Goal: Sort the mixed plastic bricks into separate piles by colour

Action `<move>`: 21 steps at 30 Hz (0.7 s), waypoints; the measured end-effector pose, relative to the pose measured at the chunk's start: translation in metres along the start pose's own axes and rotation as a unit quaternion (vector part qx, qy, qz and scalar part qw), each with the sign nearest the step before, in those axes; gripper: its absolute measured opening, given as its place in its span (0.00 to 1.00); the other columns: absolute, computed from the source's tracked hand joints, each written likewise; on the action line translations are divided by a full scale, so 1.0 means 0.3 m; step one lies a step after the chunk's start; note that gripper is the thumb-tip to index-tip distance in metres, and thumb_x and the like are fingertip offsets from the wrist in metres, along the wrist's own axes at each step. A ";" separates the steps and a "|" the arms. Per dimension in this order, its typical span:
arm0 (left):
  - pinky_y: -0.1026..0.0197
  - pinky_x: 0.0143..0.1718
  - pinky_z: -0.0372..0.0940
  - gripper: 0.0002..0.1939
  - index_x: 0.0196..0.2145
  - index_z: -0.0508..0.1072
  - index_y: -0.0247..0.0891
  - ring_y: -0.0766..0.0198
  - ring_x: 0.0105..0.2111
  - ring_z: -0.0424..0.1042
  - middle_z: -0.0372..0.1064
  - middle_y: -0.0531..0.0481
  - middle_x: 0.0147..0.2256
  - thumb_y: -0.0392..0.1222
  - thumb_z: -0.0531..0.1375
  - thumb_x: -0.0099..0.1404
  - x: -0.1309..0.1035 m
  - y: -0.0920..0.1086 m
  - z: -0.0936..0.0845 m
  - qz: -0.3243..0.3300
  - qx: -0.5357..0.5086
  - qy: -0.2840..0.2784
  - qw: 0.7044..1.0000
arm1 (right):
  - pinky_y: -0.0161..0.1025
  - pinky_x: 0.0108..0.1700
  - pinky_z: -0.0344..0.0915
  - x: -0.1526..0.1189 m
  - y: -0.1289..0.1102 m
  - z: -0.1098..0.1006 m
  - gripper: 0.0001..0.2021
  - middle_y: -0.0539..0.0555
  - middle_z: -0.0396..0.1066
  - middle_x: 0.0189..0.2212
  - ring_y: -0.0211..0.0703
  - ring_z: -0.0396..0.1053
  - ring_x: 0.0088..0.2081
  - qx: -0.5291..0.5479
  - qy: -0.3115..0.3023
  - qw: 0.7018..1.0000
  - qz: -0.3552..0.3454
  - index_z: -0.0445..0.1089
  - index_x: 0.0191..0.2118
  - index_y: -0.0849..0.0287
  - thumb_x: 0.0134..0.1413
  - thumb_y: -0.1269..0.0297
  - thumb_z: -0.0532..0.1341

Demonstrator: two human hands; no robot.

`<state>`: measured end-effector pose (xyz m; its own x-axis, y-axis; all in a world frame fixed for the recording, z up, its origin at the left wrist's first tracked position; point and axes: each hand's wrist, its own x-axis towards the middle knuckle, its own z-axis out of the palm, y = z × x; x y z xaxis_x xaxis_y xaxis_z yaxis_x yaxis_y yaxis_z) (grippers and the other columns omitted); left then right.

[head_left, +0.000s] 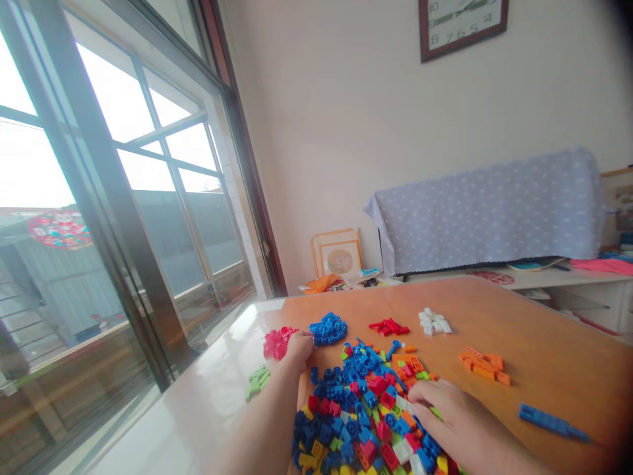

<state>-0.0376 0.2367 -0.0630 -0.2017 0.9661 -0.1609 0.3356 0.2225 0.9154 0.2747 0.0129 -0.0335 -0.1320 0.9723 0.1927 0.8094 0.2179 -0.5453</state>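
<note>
A large mixed heap of toy building bricks [359,422] in blue, red, yellow, green, orange and white covers the middle front of the table. My left hand [299,345] reaches beyond it, between a small pile of pinkish-red bricks [277,343] and a pile of blue bricks [328,328]. Its fingers are curled together, and whatever they hold is hidden. On the heap's right side rests my right hand [438,401], fingertips drawn together among the bricks; what lies between them I cannot make out.
Around the heap lie sorted groups: light green bricks [258,381], long red bricks [389,326], white bricks [434,321], orange bricks [484,365] and a joined blue strip [552,422]. Behind the table [539,336] stands a low cabinet [544,282] with a cloth-covered object [487,214]. Windows [168,165] line the left.
</note>
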 end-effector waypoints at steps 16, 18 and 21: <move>0.62 0.33 0.65 0.10 0.39 0.78 0.33 0.62 0.33 0.73 0.75 0.45 0.35 0.43 0.66 0.62 -0.188 0.000 -0.133 0.092 0.027 0.002 0.995 | 0.40 0.41 0.61 -0.018 -0.006 -0.020 0.15 0.51 0.74 0.33 0.47 0.71 0.38 0.005 -0.004 1.000 -0.007 0.74 0.35 0.49 0.66 0.52 0.53; 0.62 0.32 0.64 0.11 0.39 0.78 0.34 0.62 0.33 0.72 0.76 0.45 0.35 0.43 0.65 0.60 -0.232 -0.014 -0.157 0.102 0.028 0.005 0.994 | 0.40 0.41 0.62 -0.019 -0.005 -0.020 0.15 0.51 0.74 0.33 0.46 0.71 0.38 0.006 -0.008 1.000 -0.009 0.74 0.35 0.49 0.66 0.53 0.53; 0.63 0.32 0.62 0.12 0.39 0.79 0.35 0.62 0.33 0.72 0.76 0.46 0.35 0.43 0.63 0.58 -0.299 -0.045 -0.179 0.117 0.032 0.010 0.993 | 0.40 0.42 0.62 -0.022 -0.010 -0.027 0.15 0.51 0.75 0.34 0.47 0.71 0.38 0.008 -0.014 1.000 -0.017 0.75 0.36 0.50 0.65 0.52 0.53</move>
<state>-0.0734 0.1398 -0.0413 -0.1290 0.9898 0.0608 0.4322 0.0010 0.9018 0.2777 0.0052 -0.0264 -0.1743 0.9665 0.1886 0.7953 0.2511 -0.5517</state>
